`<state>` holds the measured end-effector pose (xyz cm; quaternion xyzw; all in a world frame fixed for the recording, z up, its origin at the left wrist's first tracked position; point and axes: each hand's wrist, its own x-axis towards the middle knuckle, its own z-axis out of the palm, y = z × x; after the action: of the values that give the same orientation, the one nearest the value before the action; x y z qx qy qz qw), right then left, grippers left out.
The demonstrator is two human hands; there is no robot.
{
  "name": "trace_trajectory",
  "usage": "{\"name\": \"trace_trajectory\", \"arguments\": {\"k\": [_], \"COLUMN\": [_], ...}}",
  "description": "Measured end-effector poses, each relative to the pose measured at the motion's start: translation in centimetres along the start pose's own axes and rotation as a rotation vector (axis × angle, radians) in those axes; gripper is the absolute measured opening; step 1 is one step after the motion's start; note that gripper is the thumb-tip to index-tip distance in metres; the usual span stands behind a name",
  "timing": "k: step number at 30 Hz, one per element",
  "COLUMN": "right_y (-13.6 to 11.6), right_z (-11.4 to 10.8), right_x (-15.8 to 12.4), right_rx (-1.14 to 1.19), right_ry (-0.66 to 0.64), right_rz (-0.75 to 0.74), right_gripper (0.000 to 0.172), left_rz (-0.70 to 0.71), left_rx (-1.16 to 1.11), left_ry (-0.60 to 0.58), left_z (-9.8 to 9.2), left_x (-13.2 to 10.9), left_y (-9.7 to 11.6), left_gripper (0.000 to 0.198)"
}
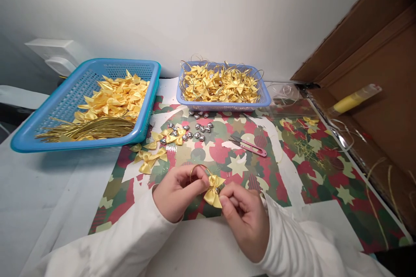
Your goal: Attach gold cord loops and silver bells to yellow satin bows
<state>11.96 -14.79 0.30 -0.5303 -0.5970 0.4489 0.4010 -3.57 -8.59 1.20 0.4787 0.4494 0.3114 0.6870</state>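
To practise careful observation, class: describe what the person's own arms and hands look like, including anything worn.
The left sleeve and right sleeve are long, loose, white and creased, ending at the wrists. The left hand and right hand are bare: no gloves, rings or watch show.

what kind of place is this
Likely a handcraft or piecework bench: a turquoise basket heaped with yellow ribbon bows, a smaller basket of gold-looped bows, and the left hand and right hand pinching one bow.

pink snips [249,146]; silver beads [202,129]
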Motion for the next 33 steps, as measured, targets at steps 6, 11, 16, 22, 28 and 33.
{"name": "trace_trajectory", "arguments": {"k": [6, 11, 16, 22, 28, 33], "right_y": [-0.4, -0.2, -0.2, -0.4, -0.2, -0.2], "right_z": [0.1, 0.2, 0.0, -0.2, 0.0, -0.1], "right_x": [0.2, 0.1, 0.1, 0.1, 0.1, 0.2], "right_rx": [0.004, -0.014, -0.043, -0.086, -0.114, -0.223], "right_ry": [0.046, 0.094, 0.107, 0.149, 0.18, 0.237], "right_rz": [-0.011, -0.031, -0.07, -0.117, -0.142, -0.261], "right_gripper": [0.024, 0.024, 0.023, 0.023, 0.023, 0.023], "left_rz": [0.004, 0.009, -0.014, 0.014, 0.178, 0.357], "left_rx": [0.006, 0.003, 0.02, 0.082, 0.308, 0.465], "left_ry": [-0.007, -0.028, -0.014, -0.003, 0.07, 0.131], "left_z": [0.0, 0.2, 0.5, 0.6, 0.7, 1.0], "left_x": [-0.2, -0.2, -0.1, -0.3, -0.9, -1.2], "left_y": [0.0, 0.0, 0.0, -0.1, -0.8, -1.1], "left_gripper": [0.013, 0.014, 0.016, 0.022, 0.023, 0.021]}}
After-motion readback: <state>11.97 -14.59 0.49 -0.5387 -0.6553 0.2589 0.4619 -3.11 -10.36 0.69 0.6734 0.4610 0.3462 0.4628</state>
